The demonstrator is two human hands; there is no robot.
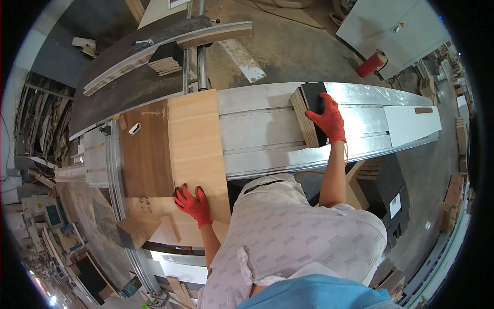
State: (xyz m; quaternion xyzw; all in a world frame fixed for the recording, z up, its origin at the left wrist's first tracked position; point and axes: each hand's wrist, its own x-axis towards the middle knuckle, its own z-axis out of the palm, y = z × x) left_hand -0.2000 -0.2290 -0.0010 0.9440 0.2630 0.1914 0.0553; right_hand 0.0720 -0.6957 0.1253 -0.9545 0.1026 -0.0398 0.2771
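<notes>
My right hand [329, 121], in a red glove with dark fingertips, grips a stack of black-faced plywood pieces [307, 129]. Its thumb reaches toward the stack's layered left edge, and its fingers bend over the black face. The stack stands on the grooved metal table [260, 129]. Also gloved in red, my left hand [194, 206] lies with fingers apart on a pale wooden board [198, 139], close to the edge of a brown wooden panel [146, 154]. A small white-and-black tool [135, 129] rests on that brown panel.
Beyond the boards, a dark table [113, 77] carries a long fence [170, 54] and another plywood stack [166, 59]. A white panel [411, 126] lies at the metal table's right end. Black-faced pieces [381, 185] are piled beside me. A wooden block [133, 232] sits near left.
</notes>
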